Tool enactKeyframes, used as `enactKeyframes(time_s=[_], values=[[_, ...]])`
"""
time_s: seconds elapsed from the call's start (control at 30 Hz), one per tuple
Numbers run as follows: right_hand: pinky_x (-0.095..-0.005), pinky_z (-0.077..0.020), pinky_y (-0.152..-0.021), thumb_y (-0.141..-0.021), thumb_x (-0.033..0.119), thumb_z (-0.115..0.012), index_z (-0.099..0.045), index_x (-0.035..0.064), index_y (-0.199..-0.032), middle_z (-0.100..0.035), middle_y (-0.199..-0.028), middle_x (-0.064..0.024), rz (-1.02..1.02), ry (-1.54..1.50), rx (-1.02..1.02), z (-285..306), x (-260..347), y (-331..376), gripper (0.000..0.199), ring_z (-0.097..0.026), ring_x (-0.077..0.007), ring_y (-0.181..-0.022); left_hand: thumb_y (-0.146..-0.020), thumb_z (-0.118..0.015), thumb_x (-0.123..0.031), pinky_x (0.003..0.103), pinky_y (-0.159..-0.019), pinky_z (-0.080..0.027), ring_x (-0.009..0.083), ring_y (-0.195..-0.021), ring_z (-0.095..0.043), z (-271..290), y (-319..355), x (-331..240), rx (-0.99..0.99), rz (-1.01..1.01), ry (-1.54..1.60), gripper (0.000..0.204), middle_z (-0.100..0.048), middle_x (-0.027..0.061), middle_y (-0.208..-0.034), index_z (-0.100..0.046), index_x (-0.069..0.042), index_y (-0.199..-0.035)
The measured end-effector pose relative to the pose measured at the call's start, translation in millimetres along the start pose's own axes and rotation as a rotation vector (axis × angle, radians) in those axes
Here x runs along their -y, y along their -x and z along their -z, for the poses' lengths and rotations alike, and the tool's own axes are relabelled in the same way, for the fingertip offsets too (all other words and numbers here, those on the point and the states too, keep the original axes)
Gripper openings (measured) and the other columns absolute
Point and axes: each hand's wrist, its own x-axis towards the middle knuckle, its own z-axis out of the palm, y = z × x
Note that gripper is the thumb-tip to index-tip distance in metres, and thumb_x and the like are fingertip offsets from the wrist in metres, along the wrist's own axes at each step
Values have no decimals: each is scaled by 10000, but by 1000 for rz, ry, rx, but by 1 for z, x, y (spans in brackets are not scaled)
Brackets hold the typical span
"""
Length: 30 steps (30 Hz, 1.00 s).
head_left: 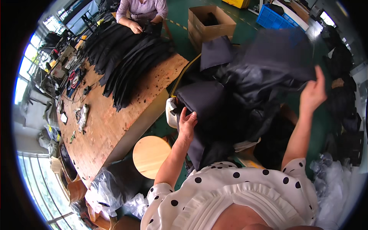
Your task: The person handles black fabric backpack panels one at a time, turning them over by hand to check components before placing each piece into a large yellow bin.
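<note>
Dark purplish-black fabric (207,96), made up of padded-looking panels, is heaped in front of me. My left hand (188,123) is at its near left edge, with thumb and fingers closed on the edge of a folded panel. Out to the right, my right hand (314,92) grips the side of a raised fabric panel (281,50). That panel is smeared by motion and hangs in loose folds toward the heap. Another flat panel (216,52) lies at the far side of the heap. What stands under the fabric is mostly hidden.
A wooden worktable (115,132) at left bears a row of black fabric strips (130,69) and scattered tools. Another person (142,15) sits beyond it. A cardboard box (211,28), a blue crate (274,19), a round stool (151,157) and clear plastic (333,188) surround me.
</note>
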Motion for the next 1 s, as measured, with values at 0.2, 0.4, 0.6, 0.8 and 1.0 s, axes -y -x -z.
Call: enactKeyframes(time_s=[0.2,0.4,0.6,0.8,1.0], values=[[-236,-461,-766,-754,-106,-359,-584,13,-1068,-625,-991,-83,37,-199,-268,31,-32,-61,404,-598,-134,-824,-735,-676,-199,386,-937,-370,367,-1135,-415,-39,2,-28,-266,-739,-1099,796,-369,250,-1255,-209,-36,-1358],[-279,-447,-829,-800,-98,-441,-532,-4,-1035,-587,-971,-57,-202,-708,-307,9,-76,-49,270,-563,-150,-908,-829,-579,-178,355,-920,-391,279,-1161,-441,-125,39,-89,159,-901,-662,434,-416,139,-1281,-463,-60,-1230],[-301,-423,-858,-828,10,-449,-519,18,-985,-591,-979,-118,-24,-880,68,-23,-68,8,172,-551,-193,-945,-825,-604,-277,370,-964,-335,289,-1181,-419,-186,39,-109,307,-948,-673,581,-441,187,-1249,-365,-13,-1285],[-263,-432,-781,-874,96,-449,-507,9,-1022,-564,-999,-107,91,-564,113,-36,-90,-23,181,-527,-156,-864,-795,-599,-465,298,-949,-349,162,-1091,-478,-162,55,-80,1094,-150,-89,668,-521,38,-1168,-419,-12,-1253],[-261,-411,-821,-865,112,-496,-482,-4,-1128,-536,-1097,-109,-210,-931,286,-32,-65,-11,287,-508,-157,-953,-762,-699,-289,292,-835,-421,131,-928,-521,-147,79,-1,825,-192,-577,512,-580,46,-1017,-512,7,-1136]])
